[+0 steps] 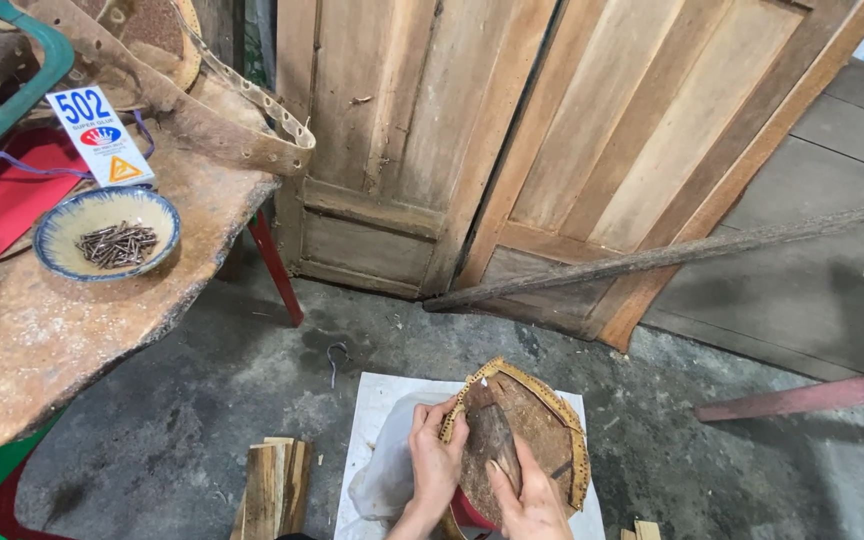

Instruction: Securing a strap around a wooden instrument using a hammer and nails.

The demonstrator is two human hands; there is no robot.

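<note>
Resting low in the middle of the view on a white sheet [377, 400] spread over the concrete floor [202, 400], a brown shoe sole [537, 420] with a stitched tan rim sits between 2 hands; the left hand [436, 462] clasps its near edge; the right hand [530, 500] lies flat on it; wood pieces [274, 485] lie just left; a bowl of nails [107, 235] sits on the workbench [62, 330].

Single view, head-worn camera. Looks steeply down and forward from above the wooden door panels [552, 150], which lean upright across the top of frame. Close range: the person's own hands enter at the bottom edge, below those panels. Concrete floor [192, 420] fills the middle; a worn table [62, 320] sits left of the panels.
</note>
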